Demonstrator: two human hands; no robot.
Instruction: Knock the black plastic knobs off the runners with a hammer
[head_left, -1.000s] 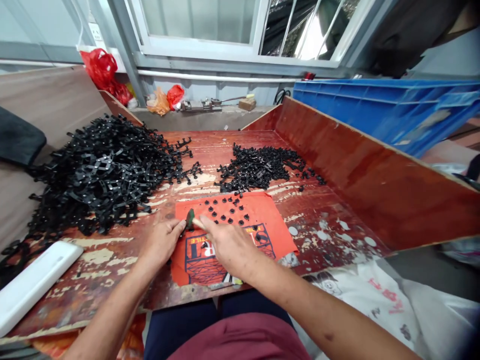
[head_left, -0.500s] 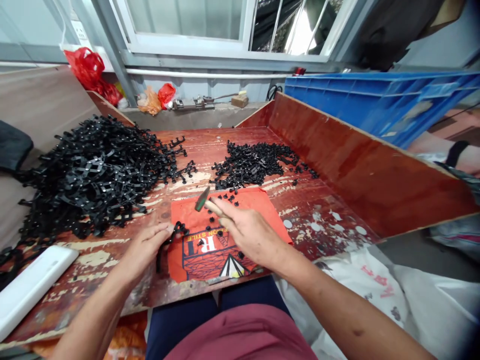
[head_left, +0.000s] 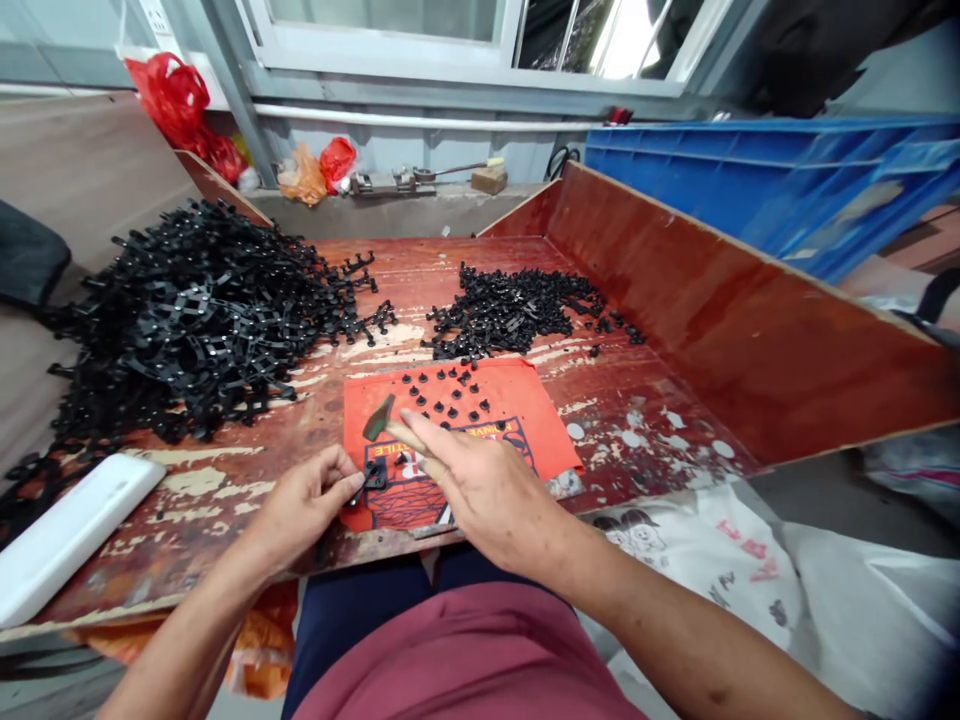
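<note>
My right hand (head_left: 487,485) grips the light handle of a small hammer (head_left: 381,420), whose dark head hangs over the left part of an orange cloth (head_left: 540,400). Just below the hammer head, my left hand (head_left: 319,490) pinches a black part (head_left: 373,475) at the cloth's left edge. Several small black studs (head_left: 454,412) stand on the upper part of the cloth. Some printed lettering shows between the hands, partly covered by my right hand.
A big heap of black linked parts (head_left: 202,310) lies on the left, a smaller black pile (head_left: 517,308) behind the cloth. A white box-like object (head_left: 82,530) rests at the left front. Wooden boards (head_left: 735,330) flank the table; a blue crate (head_left: 712,180) is beyond.
The hammer has moved left and down, closer to the part in my left hand. That part now lies flatter on the cloth. More studs show on the cloth, and the view has shifted slightly.
</note>
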